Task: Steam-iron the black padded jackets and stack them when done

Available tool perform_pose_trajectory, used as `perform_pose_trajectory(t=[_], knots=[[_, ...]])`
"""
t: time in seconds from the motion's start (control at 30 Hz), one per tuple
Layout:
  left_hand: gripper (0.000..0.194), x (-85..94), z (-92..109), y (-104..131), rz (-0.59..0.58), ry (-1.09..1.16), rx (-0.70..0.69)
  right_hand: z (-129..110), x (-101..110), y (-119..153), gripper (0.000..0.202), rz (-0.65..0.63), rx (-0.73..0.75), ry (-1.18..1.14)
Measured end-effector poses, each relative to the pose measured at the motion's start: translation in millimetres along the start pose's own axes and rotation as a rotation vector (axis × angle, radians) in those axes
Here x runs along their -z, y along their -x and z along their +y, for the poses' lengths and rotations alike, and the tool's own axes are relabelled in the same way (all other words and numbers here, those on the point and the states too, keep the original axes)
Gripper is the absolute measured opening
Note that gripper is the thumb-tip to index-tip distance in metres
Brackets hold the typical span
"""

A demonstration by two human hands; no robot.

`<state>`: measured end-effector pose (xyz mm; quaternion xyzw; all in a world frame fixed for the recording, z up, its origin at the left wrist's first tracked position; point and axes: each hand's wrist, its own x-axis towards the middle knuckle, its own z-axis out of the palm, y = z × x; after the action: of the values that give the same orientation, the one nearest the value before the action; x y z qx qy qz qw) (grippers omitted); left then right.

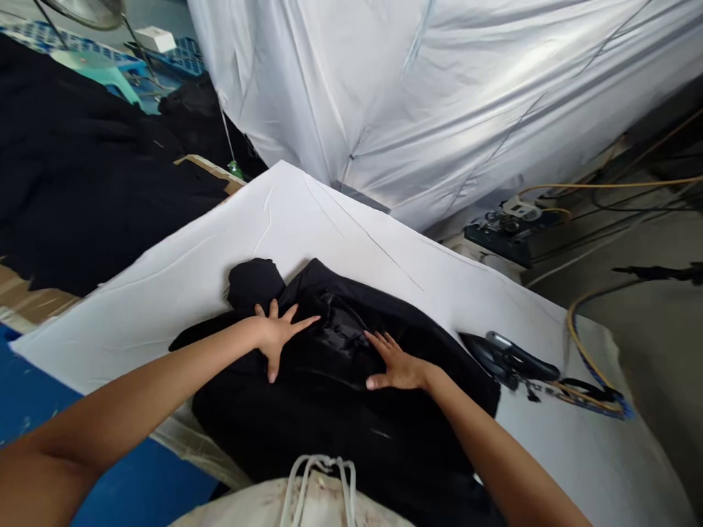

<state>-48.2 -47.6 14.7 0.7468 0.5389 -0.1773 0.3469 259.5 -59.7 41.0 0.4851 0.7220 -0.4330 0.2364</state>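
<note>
A silvery sheet (351,80) hangs in folds across the back, beyond the far edge of a bench (258,234) covered in white cloth. Past the bench's left edge lies a broad heap of dark cloth (82,168). The black garment (329,432) is spread over the middle of the bench and reaches the near side by the person, with a shiny, creased patch between the two hands. A pale green stool (96,67) stands beyond the dark heap. On the right, an iron (510,359) with cords trailing from it rests at the garment's right edge. The left hand (277,333) lies on the garment, its grip released and fingers spread wide; the right hand (398,366) touches the shiny patch's right side, its grip released too, thumb apart from the fingers
</note>
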Motion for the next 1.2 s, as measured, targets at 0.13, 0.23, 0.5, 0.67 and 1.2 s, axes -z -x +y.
perform_pose_trajectory(t=[0.13,0.23,0.5,0.67,1.2], knots=[[0.111,-13.3,12,-12,0.266,-0.097,-0.046,12,-45,33,0.126,-0.005,-0.13,0.061],[0.08,-7.9,12,-18,0.309,-0.11,-0.14,10,-82,33,0.122,0.184,-0.22,0.236],[0.042,73.2,38,-30,0.591,-0.218,-0.131,24,-17,12,0.074,0.527,-0.268,0.394],[0.046,170.1,65,-39,1.001,-0.162,-0.041,31,125,26,0.065,0.94,-0.411,0.428],[0.039,127.2,73,-116,0.992,-0.185,-0.124,77,71,-54,0.082,0.954,-0.617,-0.103]])
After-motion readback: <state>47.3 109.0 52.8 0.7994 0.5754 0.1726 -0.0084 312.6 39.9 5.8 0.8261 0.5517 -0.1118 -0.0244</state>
